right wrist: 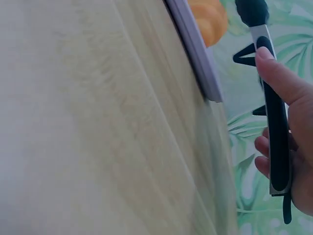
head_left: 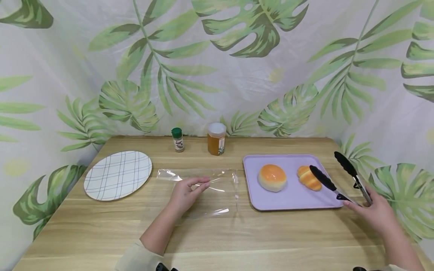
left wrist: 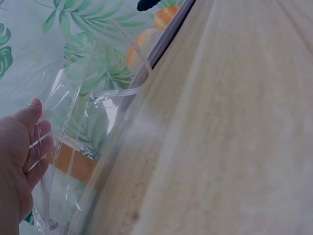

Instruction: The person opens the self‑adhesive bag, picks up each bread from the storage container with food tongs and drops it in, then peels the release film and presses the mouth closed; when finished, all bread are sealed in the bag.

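My left hand (head_left: 186, 194) is over a clear plastic bag (head_left: 217, 210), pinching its film between thumb and fingers. In the left wrist view, the bag's film (left wrist: 73, 122) stands up from the table beside the fingers. My right hand (head_left: 378, 210) grips black-tipped metal tongs (head_left: 364, 190), their arms spread apart. One tong tip overlaps the small ridged bread roll (head_left: 310, 178) in the head view. That roll and a round golden bun (head_left: 272, 178) sit on a lilac tray (head_left: 295, 203). The right wrist view shows the thumb along the tongs' black grip (right wrist: 276, 142).
A white checked plate (head_left: 118, 175) lies at the left of the wooden table (head_left: 257, 241). Toward the back stand a green-capped shaker bottle (head_left: 178, 140) and an amber jar (head_left: 216, 141) with a white lid. A leaf-printed cloth (head_left: 237, 86) hangs behind.
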Demonstrator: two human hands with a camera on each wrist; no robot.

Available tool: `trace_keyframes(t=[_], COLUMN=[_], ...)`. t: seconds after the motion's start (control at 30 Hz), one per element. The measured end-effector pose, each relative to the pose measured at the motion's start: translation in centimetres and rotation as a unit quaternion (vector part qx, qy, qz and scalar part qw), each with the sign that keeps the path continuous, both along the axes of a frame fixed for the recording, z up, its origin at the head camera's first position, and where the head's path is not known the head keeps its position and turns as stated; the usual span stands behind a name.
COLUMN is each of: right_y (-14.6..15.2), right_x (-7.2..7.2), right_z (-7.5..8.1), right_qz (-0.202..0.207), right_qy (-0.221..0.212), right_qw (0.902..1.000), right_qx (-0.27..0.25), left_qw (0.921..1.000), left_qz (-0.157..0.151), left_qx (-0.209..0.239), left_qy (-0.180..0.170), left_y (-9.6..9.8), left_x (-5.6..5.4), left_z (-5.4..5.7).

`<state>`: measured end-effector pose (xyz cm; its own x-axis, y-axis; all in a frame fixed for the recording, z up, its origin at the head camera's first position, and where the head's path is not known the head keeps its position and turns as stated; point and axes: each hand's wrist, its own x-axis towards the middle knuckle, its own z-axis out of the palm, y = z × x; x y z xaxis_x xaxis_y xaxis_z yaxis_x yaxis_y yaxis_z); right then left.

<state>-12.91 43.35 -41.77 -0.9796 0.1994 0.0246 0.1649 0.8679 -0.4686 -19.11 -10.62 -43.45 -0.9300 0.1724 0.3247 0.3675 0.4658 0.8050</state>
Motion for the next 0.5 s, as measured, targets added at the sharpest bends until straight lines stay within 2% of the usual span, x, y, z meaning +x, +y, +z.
trace_keyframes(t=[0.13,0.4,0.5], right_y=[-0.3,-1.2,-1.4], right_x=[0.8,1.8,1.9], right_z=[0.4,0.4,0.2], right_qz=[0.021,0.036,0.039], right_qy=[-0.03,-0.04,-0.029], right_qw=[0.9991,0.9968,0.9967], right_qx=[0.022,0.06,0.066], left_qw=[1.0,0.9998,0.9998], left_qz=[0.001,0.003,0.003], left_qx=[0.001,0.0,0.002], left_qy=[-0.006,-0.019,-0.019], left_y=[0.0,-0.1,-0.1], left_x=[0.0,0.0,0.0], left_z=[0.0,0.0,0.0])
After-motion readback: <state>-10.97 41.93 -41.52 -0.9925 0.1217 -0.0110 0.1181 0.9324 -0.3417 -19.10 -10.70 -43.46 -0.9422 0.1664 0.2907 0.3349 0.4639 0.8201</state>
